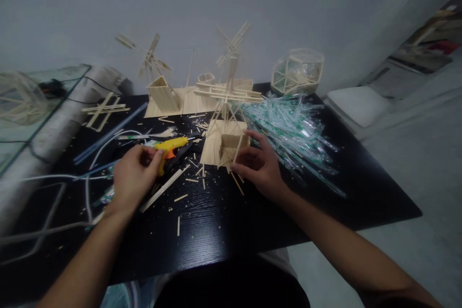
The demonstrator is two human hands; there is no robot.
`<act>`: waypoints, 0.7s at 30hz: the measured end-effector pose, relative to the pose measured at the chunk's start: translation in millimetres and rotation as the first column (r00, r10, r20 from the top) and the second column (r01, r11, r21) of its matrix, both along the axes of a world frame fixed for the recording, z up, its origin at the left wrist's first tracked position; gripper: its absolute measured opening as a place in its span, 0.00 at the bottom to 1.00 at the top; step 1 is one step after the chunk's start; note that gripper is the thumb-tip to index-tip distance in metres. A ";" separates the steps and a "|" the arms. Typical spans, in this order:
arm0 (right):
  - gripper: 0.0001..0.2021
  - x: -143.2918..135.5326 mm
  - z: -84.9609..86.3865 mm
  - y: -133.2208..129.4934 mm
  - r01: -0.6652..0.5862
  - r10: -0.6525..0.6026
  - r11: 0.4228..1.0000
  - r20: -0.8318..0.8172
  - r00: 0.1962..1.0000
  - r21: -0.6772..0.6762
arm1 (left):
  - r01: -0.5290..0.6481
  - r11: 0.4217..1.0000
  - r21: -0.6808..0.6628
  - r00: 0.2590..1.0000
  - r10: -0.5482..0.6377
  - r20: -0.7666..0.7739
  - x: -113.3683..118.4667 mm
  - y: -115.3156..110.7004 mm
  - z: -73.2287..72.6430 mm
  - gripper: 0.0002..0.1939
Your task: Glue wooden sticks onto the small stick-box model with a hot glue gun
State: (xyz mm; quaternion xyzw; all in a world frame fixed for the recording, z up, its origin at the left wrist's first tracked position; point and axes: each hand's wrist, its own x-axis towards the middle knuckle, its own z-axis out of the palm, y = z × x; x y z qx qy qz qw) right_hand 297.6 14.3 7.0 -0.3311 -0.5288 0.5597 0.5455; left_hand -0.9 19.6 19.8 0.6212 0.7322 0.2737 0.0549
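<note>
My left hand [134, 175] is closed around the back end and handle of a yellow hot glue gun [172, 144] with an orange trigger, its nozzle pointing right. At the right side of a small wooden windmill model [215, 142], my right hand [262, 166] has its fingers curled. A thin wooden stick [238, 148] stands slanted between its thumb and index fingertip, against a little open box [231, 140] on the model's base. Crossed sails [228, 94] top this model. Loose sticks [236, 182] lie by its front edge.
Behind stand two more windmill models [163, 95] on wooden bases and a faceted glass container [301, 71]. Plastic-wrapped green packets [294, 125] are heaped at right. Wood offcuts [191, 180] litter the black table [252, 231]. A white cable [87, 197] and glass edge [43, 118] are at left.
</note>
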 end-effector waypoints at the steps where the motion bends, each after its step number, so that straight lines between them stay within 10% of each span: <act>1: 0.37 0.3 0.2 0.6 0.016 -0.016 1.000 0.006 1.000 0.014 | 0.055 0.997 0.062 0.998 -0.053 -0.023 6.1 -2.9 0.9 0.15; 8: 0.38 -1.1 3.3 0.3 0.090 -0.090 0.996 0.029 0.996 0.011 | 0.704 0.705 -0.091 0.689 -0.708 -0.156 81.0 -28.4 -6.7 0.10; 21: 0.39 -3.3 3.4 -1.6 0.069 -0.069 0.998 -0.009 0.998 -0.013 | 0.692 0.686 -0.224 0.547 -0.701 -0.458 118.0 -11.9 -18.8 0.15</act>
